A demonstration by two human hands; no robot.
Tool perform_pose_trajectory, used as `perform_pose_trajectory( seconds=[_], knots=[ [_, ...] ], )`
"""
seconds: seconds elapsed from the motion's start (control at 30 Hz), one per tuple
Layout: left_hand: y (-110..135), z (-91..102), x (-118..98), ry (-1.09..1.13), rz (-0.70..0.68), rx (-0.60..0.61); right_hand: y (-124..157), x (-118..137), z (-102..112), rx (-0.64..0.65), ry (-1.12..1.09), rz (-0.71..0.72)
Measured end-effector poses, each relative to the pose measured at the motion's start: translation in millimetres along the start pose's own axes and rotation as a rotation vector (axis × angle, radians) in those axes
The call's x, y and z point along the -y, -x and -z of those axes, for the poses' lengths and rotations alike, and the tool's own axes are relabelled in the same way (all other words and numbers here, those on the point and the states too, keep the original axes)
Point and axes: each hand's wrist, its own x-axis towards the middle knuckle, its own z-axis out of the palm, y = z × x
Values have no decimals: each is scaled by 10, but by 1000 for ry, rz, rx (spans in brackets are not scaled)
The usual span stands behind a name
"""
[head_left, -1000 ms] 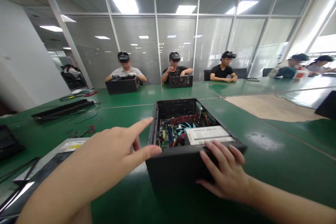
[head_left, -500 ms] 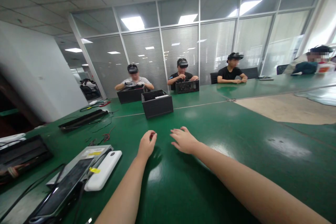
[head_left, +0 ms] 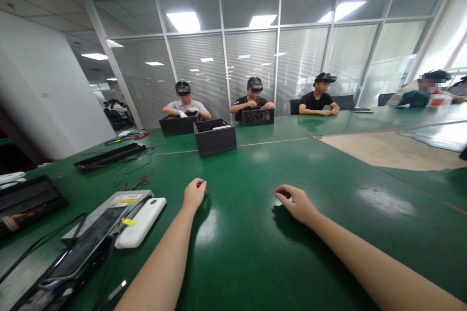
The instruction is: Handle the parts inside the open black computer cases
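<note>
My left hand (head_left: 194,193) rests on the green table (head_left: 255,233), curled into a loose fist; whatever is inside it is hidden. My right hand (head_left: 297,202) lies about a forearm's width to the right, fingers bent down and together on the tabletop, with nothing visible in them. An open black computer case (head_left: 214,137) stands well beyond both hands, out of reach near the table's middle. Neither hand touches it.
At my left lie a white device (head_left: 140,228), a grey drive (head_left: 122,201) and a dark panel (head_left: 83,250). Cables (head_left: 140,180) and a black strip (head_left: 109,156) lie further left. Several people sit at the far side with their own cases (head_left: 178,125).
A second ago both hands were on the case right in front of me; it now stands far across the table. Since half a second ago my right hand moved right and curled.
</note>
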Motion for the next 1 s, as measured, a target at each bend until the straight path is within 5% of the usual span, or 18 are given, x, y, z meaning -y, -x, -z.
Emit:
perform_pose_trajectory(
  seconds=[0.47, 1.0],
  knots=[
    [105, -135, -188, -277, -174, 273, -84, -178, 155, 27, -103, -114],
    [113, -146, -218, -384, -165, 321, -86, -49, 152, 88, -85, -56]
  ],
)
